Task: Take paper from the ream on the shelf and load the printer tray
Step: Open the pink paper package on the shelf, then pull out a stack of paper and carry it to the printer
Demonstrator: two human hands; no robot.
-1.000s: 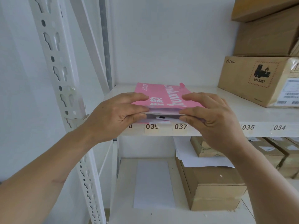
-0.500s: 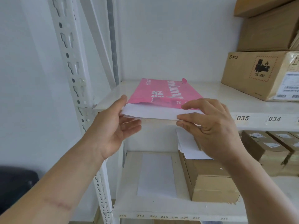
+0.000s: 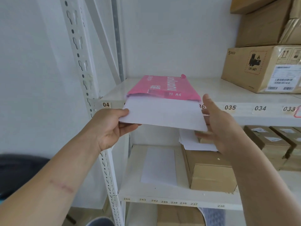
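A pink ream wrapper (image 3: 164,86) marked 70 A4 lies on the white shelf (image 3: 219,88), its open end facing me. A thin stack of white paper (image 3: 162,114) sticks halfway out of it, past the shelf's front edge. My left hand (image 3: 110,126) pinches the stack's near left corner, thumb on top. My right hand (image 3: 218,124) is at the stack's right edge with fingers spread, some under the sheets; a firm grip is not evident. The printer is not in view.
Brown cartons (image 3: 263,67) are stacked at the shelf's right end. The lower shelf holds a loose white sheet (image 3: 158,167), a cardboard box (image 3: 210,170) with papers on it, and more boxes (image 3: 276,144). A slotted white upright (image 3: 84,75) stands at left.
The paper stack has slid farther out of the pink wrapper toward me. My left hand now pinches its corner, and my right hand has opened and moved to the right edge.
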